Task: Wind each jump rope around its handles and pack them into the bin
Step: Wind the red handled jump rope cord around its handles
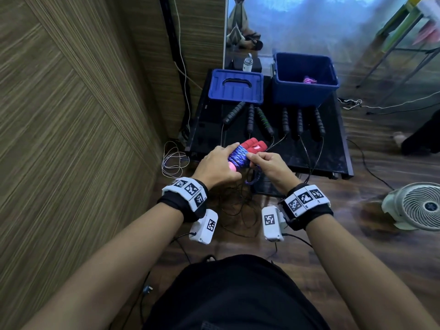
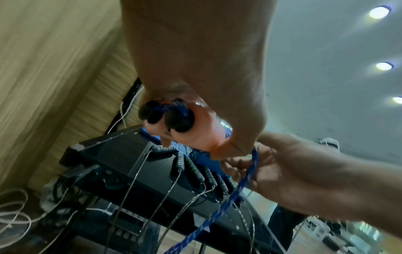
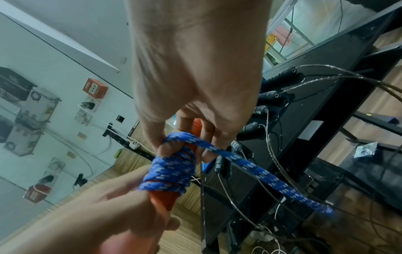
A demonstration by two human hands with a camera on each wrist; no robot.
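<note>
I hold a jump rope with two red handles side by side above the front edge of the black table. Its blue braided rope is wound round the handles in several turns. My left hand grips the near ends of the handles. My right hand pinches a loop of the blue rope against the wound coil. The loose tail hangs down to the right. The open blue bin stands at the table's back right with a pink-purple wound rope inside.
The blue lid lies left of the bin. Several black-handled ropes lie in a row on the table, their thin cords trailing over the front edge to the floor. A wood panel wall is at the left, a white fan on the floor at the right.
</note>
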